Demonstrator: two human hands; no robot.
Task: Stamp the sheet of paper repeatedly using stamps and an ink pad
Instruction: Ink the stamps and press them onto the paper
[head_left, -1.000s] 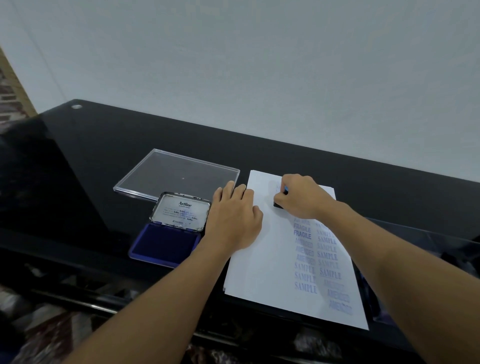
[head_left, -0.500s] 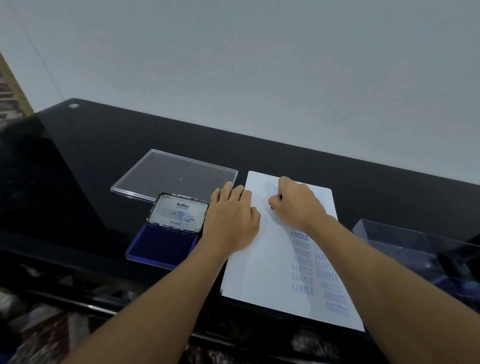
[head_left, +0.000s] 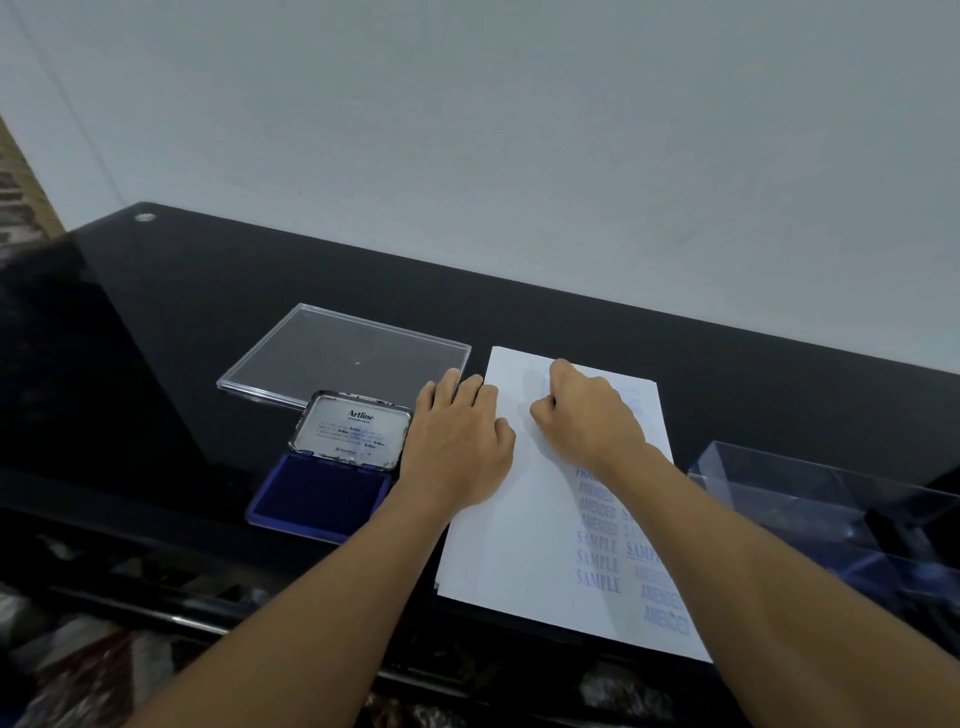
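Observation:
A white sheet of paper lies on the black glass table, with blue SAMPLE and AMENDED prints in columns on its right half. My left hand rests flat on the paper's left edge, fingers together, holding it down. My right hand is closed in a fist around a stamp that it hides almost fully, and presses down near the top of the sheet. The open ink pad with its blue pad and raised Artline lid sits just left of my left hand.
A clear plastic lid lies flat behind the ink pad. A clear plastic box with dark items inside stands at the right of the paper. The table's front edge runs below my forearms.
My right hand with the stamp has slid a little toward the far left of the sheet and curled tighter over the stamp. My left hand has stayed flat on the paper.

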